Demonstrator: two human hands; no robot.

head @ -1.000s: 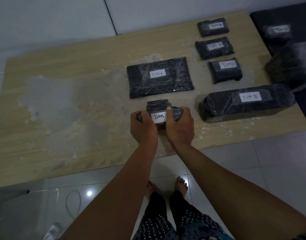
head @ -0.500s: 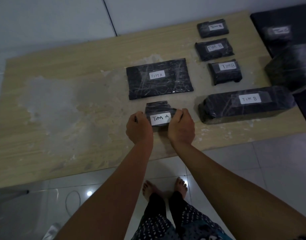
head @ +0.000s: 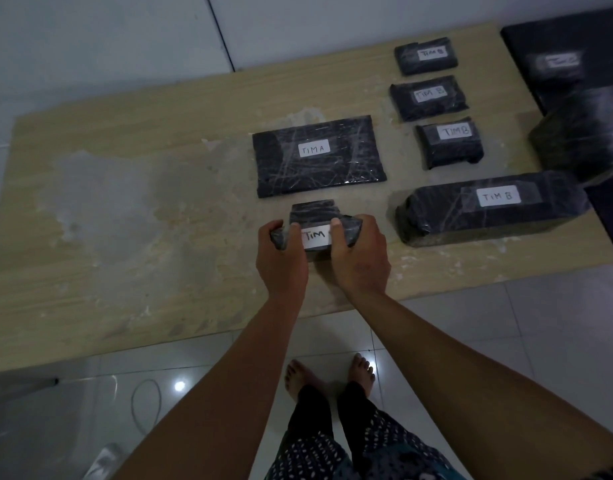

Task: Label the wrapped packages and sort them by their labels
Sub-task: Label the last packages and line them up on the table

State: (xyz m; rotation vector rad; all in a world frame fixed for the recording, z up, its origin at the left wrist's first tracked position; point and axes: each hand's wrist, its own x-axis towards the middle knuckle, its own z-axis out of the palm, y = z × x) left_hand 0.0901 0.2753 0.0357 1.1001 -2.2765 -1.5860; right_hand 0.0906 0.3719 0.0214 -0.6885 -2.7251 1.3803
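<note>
Both hands, left hand [head: 280,258] and right hand [head: 360,254], are gripping small package [head: 315,220], thumbs pressing its label [head: 315,237]. Beyond: one TIM A package [head: 318,155]. Rightward: four TIM B packages [head: 492,206]; possibly more, blurred.

Left half of counter [head: 107,209] open, only stains, free pass from 9 o'clock. Both hands [head: 280,258] [head: 362,258] grip small package [head: 313,216] near front edge. Flat package [head: 317,155] just beside it at 12 o'clock blocks forward travel. Long package [head: 488,209] near at 3 o'clock, narrow gap between. Three small labelled packages [head: 448,142] [head: 428,97] [head: 425,55] lined up at 1 o'clock. Dark bundles [head: 582,133] crowd far right edge.
</note>
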